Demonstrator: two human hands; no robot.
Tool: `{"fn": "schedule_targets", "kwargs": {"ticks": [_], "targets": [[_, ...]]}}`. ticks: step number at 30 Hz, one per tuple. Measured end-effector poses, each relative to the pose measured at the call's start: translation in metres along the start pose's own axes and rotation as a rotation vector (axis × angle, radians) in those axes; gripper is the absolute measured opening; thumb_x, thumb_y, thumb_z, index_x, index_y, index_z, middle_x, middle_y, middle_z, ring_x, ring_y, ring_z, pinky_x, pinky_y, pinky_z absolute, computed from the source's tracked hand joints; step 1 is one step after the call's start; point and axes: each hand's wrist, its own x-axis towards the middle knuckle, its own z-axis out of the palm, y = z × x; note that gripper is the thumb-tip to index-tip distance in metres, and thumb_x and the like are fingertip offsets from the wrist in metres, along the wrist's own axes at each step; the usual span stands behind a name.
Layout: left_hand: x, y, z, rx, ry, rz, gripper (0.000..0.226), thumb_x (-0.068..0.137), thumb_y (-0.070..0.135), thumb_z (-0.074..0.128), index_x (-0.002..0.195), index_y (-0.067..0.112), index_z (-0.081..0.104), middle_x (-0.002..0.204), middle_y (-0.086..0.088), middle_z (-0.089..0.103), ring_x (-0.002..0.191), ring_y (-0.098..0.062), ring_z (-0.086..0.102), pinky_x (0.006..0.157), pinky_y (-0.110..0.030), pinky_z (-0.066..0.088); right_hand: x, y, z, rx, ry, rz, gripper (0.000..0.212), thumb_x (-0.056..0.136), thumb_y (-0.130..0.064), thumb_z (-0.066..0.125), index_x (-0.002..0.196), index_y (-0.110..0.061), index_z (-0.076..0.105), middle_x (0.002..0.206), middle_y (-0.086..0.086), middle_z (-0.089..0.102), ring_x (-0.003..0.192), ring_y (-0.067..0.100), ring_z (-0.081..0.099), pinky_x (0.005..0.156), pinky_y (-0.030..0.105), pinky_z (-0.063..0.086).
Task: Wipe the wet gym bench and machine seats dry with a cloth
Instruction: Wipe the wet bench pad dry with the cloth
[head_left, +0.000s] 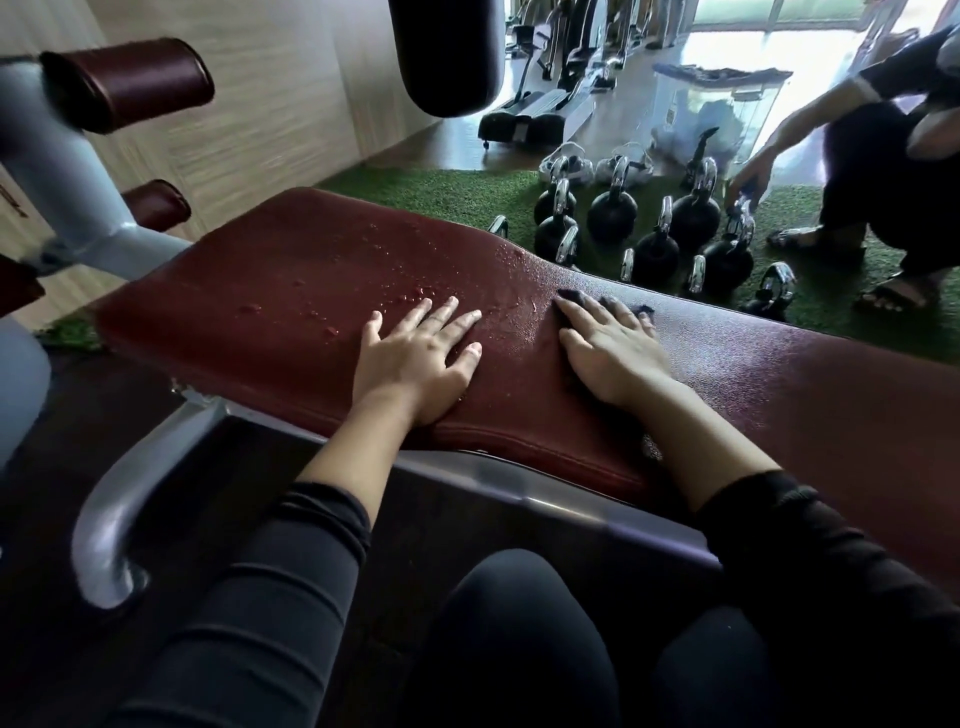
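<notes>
Left hand: my left hand (415, 358) lies flat on the red bench (270, 291), fingers straight and spread, holding nothing
Right hand: my right hand (610, 353) presses flat on a dark cloth (605, 303), fingers straight; the cloth peeks out past my fingertips
Bench: water drops (410, 299) bead on the pad just beyond my left fingers and between my hands
Beyond: black kettlebells (654, 234) stand on green turf (467, 192) behind the bench; another person (883, 171) crouches there, reaching down towards them
</notes>
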Motion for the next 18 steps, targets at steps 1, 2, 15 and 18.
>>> {"fn": "schedule_targets", "kwargs": {"ticks": [1, 2, 15, 18], "targets": [[0.0, 0.0, 0.0, -0.014, 0.009, -0.004, 0.048, 0.099, 0.052, 0.026, 0.147, 0.051, 0.024, 0.158, 0.022, 0.013, 0.147, -0.003, 0.009, 0.117, -0.048, 0.001, 0.003, -0.011, 0.003, 0.0, -0.005, -0.028, 0.051, 0.098, -0.042, 0.024, 0.147, -0.041, 0.013, 0.157, -0.014, 0.007, 0.146, 0.015, 0.001, 0.118, 0.043, -0.002], [0.0, 0.0, 0.0, -0.025, 0.02, -0.009, 0.046, 0.099, 0.05, 0.026, 0.146, 0.051, 0.025, 0.158, 0.022, 0.014, 0.146, -0.003, 0.01, 0.117, -0.048, 0.002, 0.001, -0.021, 0.006, -0.003, -0.004, -0.067, 0.051, 0.098, -0.041, 0.024, 0.147, -0.04, 0.013, 0.157, -0.014, 0.007, 0.146, 0.015, 0.002, 0.118, 0.043, -0.001], [-0.001, 0.0, 0.002, -0.062, 0.045, -0.023, 0.045, 0.1, 0.046, 0.027, 0.145, 0.051, 0.029, 0.157, 0.023, 0.017, 0.146, -0.003, 0.012, 0.118, -0.046, 0.002, -0.052, 0.064, -0.014, -0.087, -0.072, -0.383, 0.052, 0.083, -0.067, 0.003, 0.135, -0.063, 0.002, 0.155, -0.022, 0.005, 0.144, 0.004, -0.004, 0.12, 0.035, 0.003], [0.0, 0.002, 0.002, -0.062, 0.05, -0.027, 0.045, 0.1, 0.045, 0.027, 0.145, 0.05, 0.03, 0.157, 0.023, 0.018, 0.146, -0.003, 0.012, 0.117, -0.047, 0.003, -0.012, 0.053, -0.007, -0.087, -0.042, -0.222, 0.047, 0.095, -0.055, 0.018, 0.14, -0.056, 0.006, 0.157, -0.016, 0.003, 0.146, 0.014, -0.001, 0.119, 0.04, 0.003]]}}
